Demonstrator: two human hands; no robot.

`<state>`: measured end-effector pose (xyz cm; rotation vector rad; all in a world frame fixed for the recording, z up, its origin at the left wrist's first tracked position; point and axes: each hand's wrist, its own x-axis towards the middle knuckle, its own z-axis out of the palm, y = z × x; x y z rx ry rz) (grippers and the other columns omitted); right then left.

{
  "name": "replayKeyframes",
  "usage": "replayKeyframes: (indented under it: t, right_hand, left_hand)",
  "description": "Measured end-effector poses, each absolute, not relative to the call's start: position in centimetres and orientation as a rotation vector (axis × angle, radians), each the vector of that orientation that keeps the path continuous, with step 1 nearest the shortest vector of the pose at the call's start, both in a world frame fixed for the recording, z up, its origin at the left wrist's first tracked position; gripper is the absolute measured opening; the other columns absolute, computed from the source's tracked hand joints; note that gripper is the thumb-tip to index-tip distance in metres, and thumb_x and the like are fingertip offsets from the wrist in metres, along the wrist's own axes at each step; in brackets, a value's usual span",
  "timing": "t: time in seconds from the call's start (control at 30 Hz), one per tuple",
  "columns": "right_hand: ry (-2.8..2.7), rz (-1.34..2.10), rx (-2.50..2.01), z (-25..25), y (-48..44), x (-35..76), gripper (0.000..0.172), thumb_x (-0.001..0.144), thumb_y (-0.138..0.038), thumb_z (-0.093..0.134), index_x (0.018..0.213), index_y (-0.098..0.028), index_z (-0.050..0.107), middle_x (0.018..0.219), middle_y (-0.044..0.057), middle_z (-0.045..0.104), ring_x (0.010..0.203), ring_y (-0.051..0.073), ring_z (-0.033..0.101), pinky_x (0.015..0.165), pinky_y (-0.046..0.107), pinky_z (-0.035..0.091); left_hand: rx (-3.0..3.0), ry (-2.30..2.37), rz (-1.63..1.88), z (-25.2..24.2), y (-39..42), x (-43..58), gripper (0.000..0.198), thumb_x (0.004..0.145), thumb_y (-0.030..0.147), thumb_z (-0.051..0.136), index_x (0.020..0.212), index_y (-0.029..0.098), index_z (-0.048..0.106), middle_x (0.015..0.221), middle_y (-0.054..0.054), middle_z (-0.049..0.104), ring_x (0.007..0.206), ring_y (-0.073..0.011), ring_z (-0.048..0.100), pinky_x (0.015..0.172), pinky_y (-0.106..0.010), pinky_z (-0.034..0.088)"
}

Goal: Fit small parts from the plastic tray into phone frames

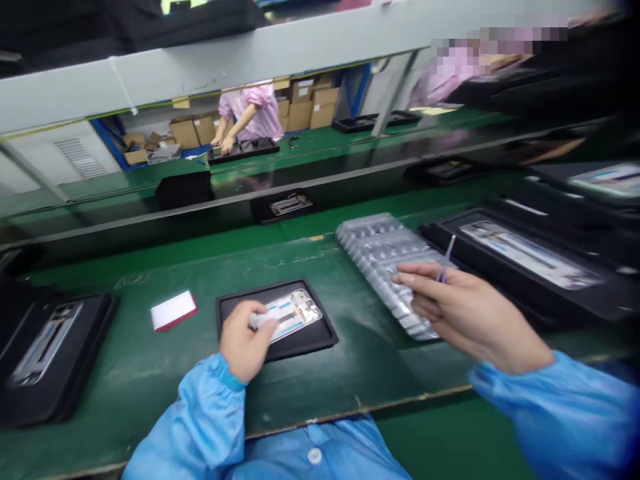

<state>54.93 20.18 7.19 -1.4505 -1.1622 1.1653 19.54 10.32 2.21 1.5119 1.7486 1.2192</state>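
Observation:
My left hand (pixel 244 340) rests over a black tray (pixel 300 345), its fingertips pinching a small white part (pixel 259 321) against the edge of a phone frame (pixel 293 316) lying in the tray. My right hand (pixel 470 313) is raised to the right, holding a thin pale stick (pixel 447 261) with a bluish tip between its fingers. Its fingertips hover at the edge of a clear plastic blister tray (pixel 385 273) filled with small silver parts. The hand partly hides that tray's lower right corner.
The green bench (pixel 125 373) carries a red-edged white card (pixel 173 311), with further black trays holding phone frames at left (pixel 47 347) and right (pixel 530 257). Beyond a grey shelf beam (pixel 210 67), a person in a pink smock (pixel 250 113) works at a tray among cardboard boxes.

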Motion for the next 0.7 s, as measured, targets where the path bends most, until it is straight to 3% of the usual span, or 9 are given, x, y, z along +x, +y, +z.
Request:
replayKeyframes:
  t: [0.1,0.23,0.5,0.6,0.7]
  right_hand:
    - [-1.059,1.498,-1.254,6.5,17.7,46.7,0.057,0.065,-0.060,0.102,0.106,-0.027,0.078,0.079,-0.001,0.069,0.050,0.005,0.027,0.046,0.026,0.026]
    - [-0.932,1.764,-1.085,5.6,15.3,39.6,0.048,0.066,-0.053,0.105,0.098,-0.028,0.080,0.061,-0.006,0.052,0.052,0.008,0.033,0.046,0.024,0.030]
    - [-0.872,1.847,-0.998,3.9,14.4,36.2,0.042,0.071,-0.048,0.104,0.099,-0.028,0.079,0.083,0.000,0.075,0.056,0.010,0.050,0.048,0.024,0.035]
    - [-0.788,1.804,-0.984,4.0,14.2,35.9,0.046,0.068,-0.046,0.106,0.099,-0.027,0.079,0.083,0.000,0.077,0.056,0.008,0.050,0.048,0.023,0.036]
    - [-0.703,1.786,-0.997,4.2,13.7,35.4,0.052,0.062,-0.046,0.109,0.098,-0.027,0.079,0.095,0.003,0.082,0.066,0.011,0.063,0.055,0.024,0.048]
  left_hand:
    - [1.316,1.489,1.235,3.1,10.1,23.5,0.028,0.082,0.024,0.093,0.104,0.024,0.076,0.103,-0.002,0.080,0.095,-0.0219,0.073,0.092,-0.037,0.055]
    - [1.079,1.203,1.391,1.2,10.9,25.2,0.043,0.075,0.027,0.100,0.106,0.022,0.071,0.105,-0.004,0.080,0.096,-0.0196,0.072,0.089,-0.035,0.054]
    - [0.703,0.943,1.491,-1.1,10.8,23.7,0.077,0.061,0.057,0.110,0.103,0.024,0.055,0.091,0.001,0.077,0.083,-0.0170,0.075,0.084,-0.036,0.061]
    - [0.686,0.900,1.493,-0.6,10.7,23.7,0.082,0.058,0.059,0.110,0.104,0.025,0.051,0.088,0.002,0.079,0.079,-0.0170,0.076,0.080,-0.035,0.062]
    - [0.695,0.972,1.485,-0.1,10.7,24.0,0.084,0.058,0.058,0.110,0.107,0.026,0.050,0.085,0.004,0.079,0.076,-0.0164,0.076,0.078,-0.033,0.062]
